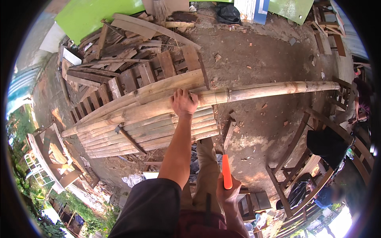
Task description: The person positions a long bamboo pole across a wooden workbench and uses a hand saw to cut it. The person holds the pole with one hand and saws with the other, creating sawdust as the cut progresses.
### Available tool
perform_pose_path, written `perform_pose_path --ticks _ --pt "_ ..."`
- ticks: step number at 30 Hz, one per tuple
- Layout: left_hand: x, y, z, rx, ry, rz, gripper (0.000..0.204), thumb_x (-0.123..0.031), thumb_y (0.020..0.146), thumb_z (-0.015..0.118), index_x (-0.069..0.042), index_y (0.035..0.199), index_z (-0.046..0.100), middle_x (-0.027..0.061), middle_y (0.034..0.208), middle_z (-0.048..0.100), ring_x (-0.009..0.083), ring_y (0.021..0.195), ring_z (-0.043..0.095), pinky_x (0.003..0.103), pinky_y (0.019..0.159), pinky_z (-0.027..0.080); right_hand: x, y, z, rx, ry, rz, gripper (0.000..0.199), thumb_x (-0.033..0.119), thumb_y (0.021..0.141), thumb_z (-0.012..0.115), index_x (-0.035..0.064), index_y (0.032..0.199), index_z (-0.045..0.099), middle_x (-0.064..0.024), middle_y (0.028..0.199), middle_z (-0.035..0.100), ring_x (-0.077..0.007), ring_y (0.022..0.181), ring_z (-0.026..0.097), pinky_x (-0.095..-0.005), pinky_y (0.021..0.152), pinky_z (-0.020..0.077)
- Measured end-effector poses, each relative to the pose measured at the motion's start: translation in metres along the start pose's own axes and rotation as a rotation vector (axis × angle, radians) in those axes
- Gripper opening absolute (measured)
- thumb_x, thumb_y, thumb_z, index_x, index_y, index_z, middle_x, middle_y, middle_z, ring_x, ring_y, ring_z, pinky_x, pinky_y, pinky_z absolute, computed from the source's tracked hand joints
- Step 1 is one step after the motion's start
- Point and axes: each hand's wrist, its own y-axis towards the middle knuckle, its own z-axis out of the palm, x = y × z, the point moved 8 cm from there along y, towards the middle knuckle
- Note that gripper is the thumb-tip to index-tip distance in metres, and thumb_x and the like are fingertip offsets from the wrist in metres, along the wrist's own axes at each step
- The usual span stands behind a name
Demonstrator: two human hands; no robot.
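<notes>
A long bamboo pole (262,91) lies across split bamboo strips (158,135) and sticks out far to the right. My left hand (184,102) grips the pole from above near its middle, fingers bent over it. In my right hand (229,189) is a hand saw (226,171) with an orange handle. Its thin blade shows almost edge-on and runs up toward the pole, just right of my left hand. Whether its teeth touch the bamboo I cannot tell. On the strips rests a hammer (132,140) with a wooden handle.
Beneath the bamboo is a slatted wooden pallet (147,73), with a heap of scrap boards (115,43) behind it. Wooden frames (293,158) stand at the right, a black cloth (327,146) over one. Another person (361,95) is at the far right edge. Debris dots the dirt floor.
</notes>
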Motion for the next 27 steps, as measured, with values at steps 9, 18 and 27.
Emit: perform_pose_path --ticks 9,18,27 --pt "0.003 0.0 0.002 0.075 0.017 -0.035 0.028 -0.034 0.078 0.057 -0.009 0.089 0.066 0.0109 0.096 0.062 0.0294 0.1 0.06 0.047 0.085 0.044 -0.01 0.019 0.007 -0.033 -0.019 0.016 0.008 0.007 0.085 0.067 -0.0004 0.082 0.068 -0.0182 0.067 0.065 -0.0323 0.061 0.07 -0.0384 0.056 0.0524" --pt "0.0 -0.001 0.007 0.046 -0.001 -0.004 0.029 -0.035 0.074 0.058 -0.008 0.083 0.063 0.0101 0.091 0.059 0.0304 0.094 0.058 0.047 0.082 0.043 0.0 0.097 0.037 -0.027 -0.009 0.094 0.015 0.006 0.088 0.065 -0.0035 0.076 0.064 -0.0149 0.058 0.06 -0.0218 0.053 0.064 -0.0383 0.05 0.0469" --pt "0.002 -0.003 0.008 0.082 -0.005 -0.027 0.027 -0.033 0.074 0.059 -0.008 0.084 0.063 0.0096 0.093 0.059 0.0302 0.095 0.058 0.047 0.085 0.044 0.006 0.145 0.049 -0.019 0.031 0.158 0.02 0.007 0.09 0.064 -0.0028 0.073 0.063 -0.007 0.054 0.053 -0.0073 0.053 0.044 -0.033 0.047 0.0389"
